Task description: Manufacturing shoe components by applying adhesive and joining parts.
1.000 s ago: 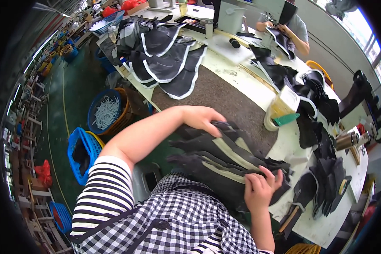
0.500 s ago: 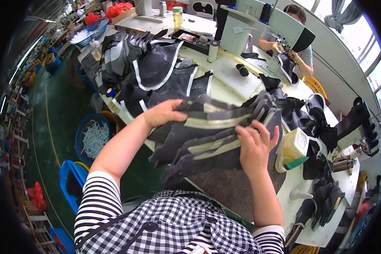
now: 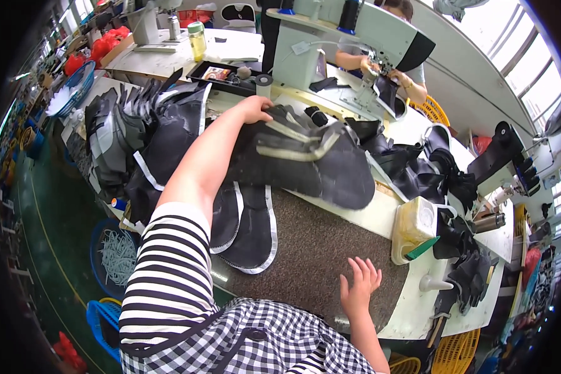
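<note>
My left hand (image 3: 254, 110) reaches far forward, its fingers closed on the upper left edge of a stack of black cut pieces (image 3: 343, 171) with pale strips. The stack is partly smeared by motion and hangs over the far side of the table. Closer to me, my right hand (image 3: 360, 290) hovers over a dark brown speckled mat (image 3: 293, 249), fingers apart and holding nothing. Two rounded black pieces with white edging (image 3: 252, 234) lie at the mat's left edge, under my left forearm.
A yellowed plastic container (image 3: 412, 227) with a green blade-shaped tool (image 3: 422, 248) stands right of the mat. Black pieces (image 3: 168, 128) pile up at left and more at right. Across the table, a person works at a sewing machine (image 3: 380, 37). A blue basket (image 3: 112, 255) holds pale strips.
My left hand has carried the stack forward, away from me. My right hand has let go of it and drawn back over the mat. The view has shifted rightward.
</note>
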Tool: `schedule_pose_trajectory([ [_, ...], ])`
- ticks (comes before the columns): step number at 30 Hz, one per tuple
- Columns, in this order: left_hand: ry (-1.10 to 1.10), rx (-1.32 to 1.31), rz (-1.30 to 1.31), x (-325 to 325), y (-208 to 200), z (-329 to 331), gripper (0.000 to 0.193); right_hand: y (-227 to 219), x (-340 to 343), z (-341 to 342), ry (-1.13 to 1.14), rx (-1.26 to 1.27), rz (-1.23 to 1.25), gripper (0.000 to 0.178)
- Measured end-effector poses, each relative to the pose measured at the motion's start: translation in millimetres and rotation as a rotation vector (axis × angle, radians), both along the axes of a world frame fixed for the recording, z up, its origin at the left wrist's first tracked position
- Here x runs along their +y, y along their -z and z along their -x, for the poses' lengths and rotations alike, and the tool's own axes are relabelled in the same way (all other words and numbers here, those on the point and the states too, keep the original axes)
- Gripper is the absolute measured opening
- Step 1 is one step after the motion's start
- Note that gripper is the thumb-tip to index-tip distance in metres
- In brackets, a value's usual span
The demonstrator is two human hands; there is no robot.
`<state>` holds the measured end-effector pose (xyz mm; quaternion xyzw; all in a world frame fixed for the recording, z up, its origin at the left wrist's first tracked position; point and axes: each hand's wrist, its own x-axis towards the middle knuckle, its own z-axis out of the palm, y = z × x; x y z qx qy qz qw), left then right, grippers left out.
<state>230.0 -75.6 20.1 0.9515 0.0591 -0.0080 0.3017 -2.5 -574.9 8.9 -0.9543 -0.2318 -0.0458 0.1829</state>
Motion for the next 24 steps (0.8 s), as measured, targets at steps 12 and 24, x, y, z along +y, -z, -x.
schedule_pose_trajectory([
  [12, -0.085, -0.239, -0.482, -43, -1, 5, 0.026, 74, -13, 44, -0.051, 0.326, -0.018, 0.046],
  [24, 0.068, -0.041, 0.773, -244, -32, 244, 0.051, 17, 12, 32, -0.314, 0.477, -0.937, 0.037],
])
